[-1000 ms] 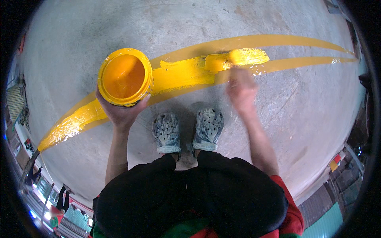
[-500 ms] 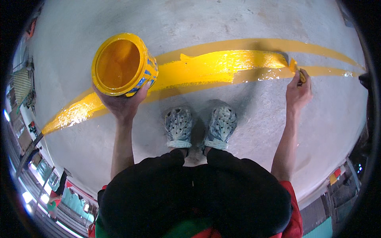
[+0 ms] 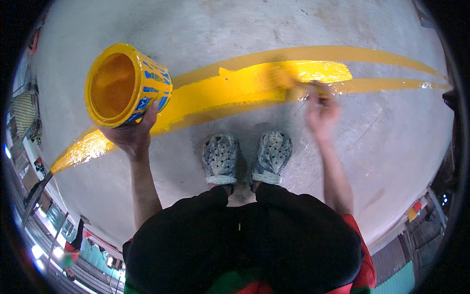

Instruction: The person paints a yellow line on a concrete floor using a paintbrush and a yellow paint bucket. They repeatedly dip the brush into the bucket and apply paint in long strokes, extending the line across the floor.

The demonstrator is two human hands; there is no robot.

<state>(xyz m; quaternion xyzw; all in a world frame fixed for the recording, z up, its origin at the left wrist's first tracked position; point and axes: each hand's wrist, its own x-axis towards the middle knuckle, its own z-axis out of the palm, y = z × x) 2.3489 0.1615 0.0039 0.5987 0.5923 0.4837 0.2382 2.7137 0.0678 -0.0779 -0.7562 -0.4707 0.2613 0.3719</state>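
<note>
In the head view, the step in hand appears to be brushing fresh yellow paint (image 3: 205, 98) over a duller yellow band (image 3: 323, 52) that arcs across the middle of the frame. The right hand (image 3: 323, 111), right of centre, is closed around a brush (image 3: 282, 78); both are blurred, the bristles over the wet stripe. The next move seems to call for level strokes that keep the paint's edges even. At the upper left, the left hand (image 3: 133, 139) grips a yellow can (image 3: 155, 90) from below, thumb along its side, its open mouth tilted toward the left. The inside looks orange-yellow and wet; how much paint it holds, I cannot tell.
</note>
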